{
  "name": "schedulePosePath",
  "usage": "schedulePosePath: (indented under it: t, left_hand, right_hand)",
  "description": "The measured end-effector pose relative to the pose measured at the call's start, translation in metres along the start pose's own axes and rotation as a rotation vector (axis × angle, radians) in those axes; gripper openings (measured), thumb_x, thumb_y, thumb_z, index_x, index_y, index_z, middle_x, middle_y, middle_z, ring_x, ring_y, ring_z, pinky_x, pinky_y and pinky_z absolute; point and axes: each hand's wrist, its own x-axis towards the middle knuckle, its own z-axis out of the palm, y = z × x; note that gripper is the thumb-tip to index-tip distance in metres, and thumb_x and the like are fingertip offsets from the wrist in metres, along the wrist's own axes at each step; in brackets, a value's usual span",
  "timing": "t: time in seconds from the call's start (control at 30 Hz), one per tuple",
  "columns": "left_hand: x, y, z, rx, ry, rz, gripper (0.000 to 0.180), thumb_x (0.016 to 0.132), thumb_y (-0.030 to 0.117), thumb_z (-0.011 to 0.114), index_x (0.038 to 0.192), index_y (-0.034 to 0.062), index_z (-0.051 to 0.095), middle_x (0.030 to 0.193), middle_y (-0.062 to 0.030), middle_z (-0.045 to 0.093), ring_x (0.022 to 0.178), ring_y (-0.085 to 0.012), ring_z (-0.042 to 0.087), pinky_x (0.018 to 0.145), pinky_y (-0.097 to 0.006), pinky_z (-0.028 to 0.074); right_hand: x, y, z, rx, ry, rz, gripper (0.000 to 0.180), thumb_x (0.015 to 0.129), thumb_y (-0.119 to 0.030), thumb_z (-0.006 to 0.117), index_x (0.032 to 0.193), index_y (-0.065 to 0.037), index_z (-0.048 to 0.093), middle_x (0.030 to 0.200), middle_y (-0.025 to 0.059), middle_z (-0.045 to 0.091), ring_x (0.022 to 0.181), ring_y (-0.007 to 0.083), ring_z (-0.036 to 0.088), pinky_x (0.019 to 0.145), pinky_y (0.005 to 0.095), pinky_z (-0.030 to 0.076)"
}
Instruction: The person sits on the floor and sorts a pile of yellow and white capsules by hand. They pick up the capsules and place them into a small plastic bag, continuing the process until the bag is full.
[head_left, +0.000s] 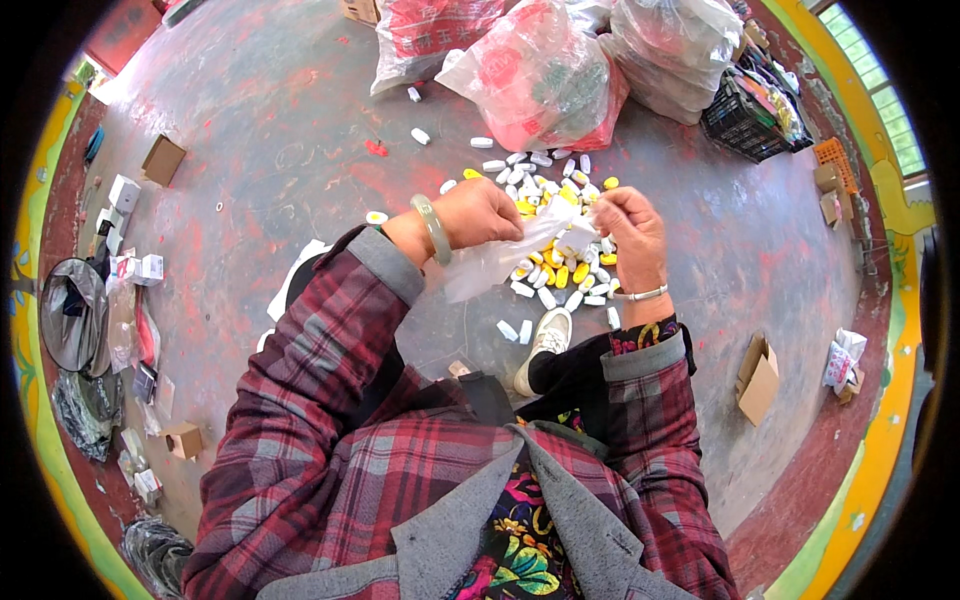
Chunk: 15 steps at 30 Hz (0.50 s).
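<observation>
Between my two hands stretches a thin, whitish translucent plastic bag [508,252]. My left hand [472,215], with a pale bangle at its wrist, is closed on one side of it. The fingers of my right hand [634,232] pinch the other side, near its upper edge. Whether anything is inside the bag I cannot tell. Below the hands, a heap of small white and yellow oblong pieces [562,272] lies on the floor, partly hidden by the bag. A few white pieces [420,136] lie apart from the heap, farther off.
Large stuffed plastic sacks [535,75] stand beyond the heap. To their right is a black crate [745,118] full of items. Small cardboard boxes [162,160] sit on the left; an opened carton [757,378] is at the right. My shoe [547,345] is close to the heap.
</observation>
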Motion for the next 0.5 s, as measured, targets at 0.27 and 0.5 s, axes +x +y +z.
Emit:
schedulePosePath:
  t: [0.27, 0.5]
  left_hand:
    - [0.001, 0.001, 0.001, 0.034, 0.030, 0.016, 0.015, 0.066, 0.010, 0.064, 0.078, 0.0001, 0.065, 0.067, -0.0078, 0.063, 0.060, -0.0114, 0.056, 0.060, -0.026, 0.044]
    - [0.002, -0.005, 0.000, 0.083, 0.026, 0.036, 0.016, 0.065, 0.012, 0.064, 0.076, 0.0007, 0.065, 0.066, -0.0099, 0.063, 0.059, -0.0141, 0.057, 0.059, -0.027, 0.045]
  right_hand:
    - [-0.001, -0.001, 0.002, 0.327, -0.010, 0.096, 0.006, 0.083, -0.010, 0.053, 0.083, -0.004, 0.054, 0.074, 0.0035, 0.058, 0.057, 0.0057, 0.049, 0.050, 0.0178, 0.037]
    - [0.008, 0.013, -0.019, 0.520, 0.296, 0.061, 0.006, 0.085, -0.012, 0.051, 0.085, -0.006, 0.051, 0.057, 0.0018, 0.048, 0.046, 0.0097, 0.044, 0.041, 0.0199, 0.034]
